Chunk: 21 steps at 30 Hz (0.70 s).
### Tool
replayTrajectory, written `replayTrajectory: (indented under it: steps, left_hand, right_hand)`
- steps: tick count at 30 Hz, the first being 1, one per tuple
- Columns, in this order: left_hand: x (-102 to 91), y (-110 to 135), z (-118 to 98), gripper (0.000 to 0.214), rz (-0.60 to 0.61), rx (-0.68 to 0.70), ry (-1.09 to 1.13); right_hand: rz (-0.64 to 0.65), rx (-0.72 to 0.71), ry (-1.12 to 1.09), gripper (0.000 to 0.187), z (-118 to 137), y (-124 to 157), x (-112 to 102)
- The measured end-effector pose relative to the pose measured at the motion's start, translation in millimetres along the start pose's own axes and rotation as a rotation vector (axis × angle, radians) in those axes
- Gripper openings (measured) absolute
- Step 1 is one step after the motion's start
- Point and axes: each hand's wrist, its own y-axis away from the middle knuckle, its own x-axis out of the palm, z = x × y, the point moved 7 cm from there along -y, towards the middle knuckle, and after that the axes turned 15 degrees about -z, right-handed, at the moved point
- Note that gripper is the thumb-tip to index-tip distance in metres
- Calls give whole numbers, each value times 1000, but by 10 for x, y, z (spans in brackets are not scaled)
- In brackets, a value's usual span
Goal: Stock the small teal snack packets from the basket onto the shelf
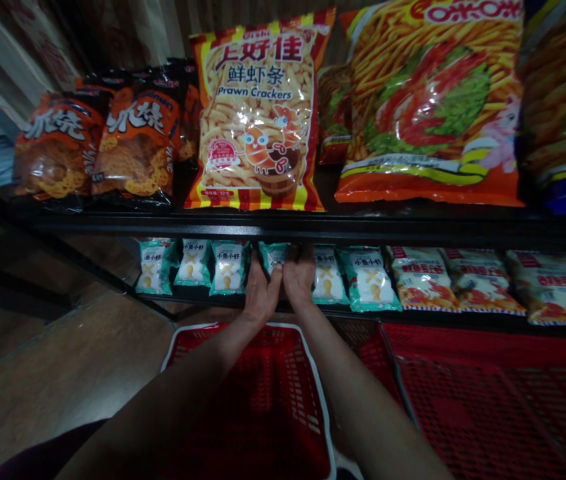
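Note:
Both hands reach onto the lower shelf, on either side of a small teal-and-white snack bag (273,253). My left hand (263,288) grips its left side, thumb in front. My right hand (299,275) closes on its right side, and its fingertips are partly hidden at the back. Matching teal bags stand in the same row: one snack bag (229,268) just left of my left hand and another snack bag (329,275) against my right hand. The lower half of the held bag is covered by my hands.
Below my forearms is a red basket (319,380) with a pale rim; a second red basket (487,393) sits at right. The upper shelf edge (213,227) overhangs my hands. Large bags stand on it, including prawn crackers (260,113). White-and-orange bags (423,279) continue the lower row.

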Motion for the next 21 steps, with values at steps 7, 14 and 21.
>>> replayTrajectory:
  steps: [7, 14, 21]
  left_hand:
    - [-37, 347, 71, 64, 53, 162, -63]
    - [-37, 336, 129, 67, 80, 164, -85]
    - [-15, 332, 171, 67, 61, 183, -83]
  right_hand:
    - [21, -16, -25, 24, 19, -12, 21]
    - [30, 19, -73, 29, 25, -10, 30]
    - [47, 14, -57, 38, 30, 45, 41]
